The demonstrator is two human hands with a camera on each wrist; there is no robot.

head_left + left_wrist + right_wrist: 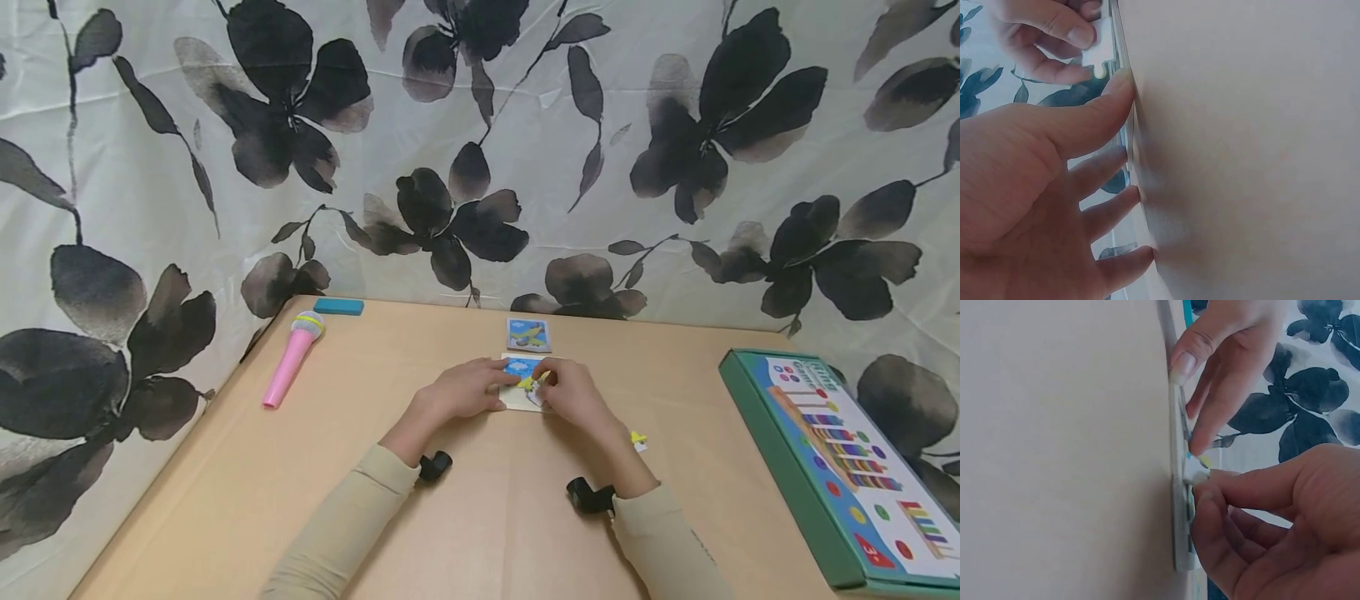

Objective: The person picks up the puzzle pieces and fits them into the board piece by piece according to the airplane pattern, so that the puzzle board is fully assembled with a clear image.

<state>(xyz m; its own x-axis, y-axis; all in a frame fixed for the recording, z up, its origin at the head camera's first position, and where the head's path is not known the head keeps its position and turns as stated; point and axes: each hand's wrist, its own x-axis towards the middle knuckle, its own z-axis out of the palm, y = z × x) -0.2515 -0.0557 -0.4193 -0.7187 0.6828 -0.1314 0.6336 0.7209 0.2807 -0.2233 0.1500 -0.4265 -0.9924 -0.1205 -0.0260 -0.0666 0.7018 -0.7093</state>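
Observation:
A small white puzzle board (517, 402) with a partly filled blue and yellow picture lies flat on the table. My left hand (468, 390) rests on its left side, thumb at the near edge and an index finger on the picture; the other fingertips touch the table in the left wrist view. With thumb and forefinger my right hand (577, 396) pinches a small puzzle piece (1100, 47), held at the board's surface in the right wrist view. Part of the picture is hidden by the fingers. Beside my right forearm lies a loose yellow and white puzzle piece (639, 440).
A finished-looking picture tile (528, 334) lies just behind the board. To the left are a pink toy microphone (291, 367) and a blue block (338, 307). A green-edged game box (847, 467) lies on the right. Floral cloth (570, 183) hangs behind the table (465, 517).

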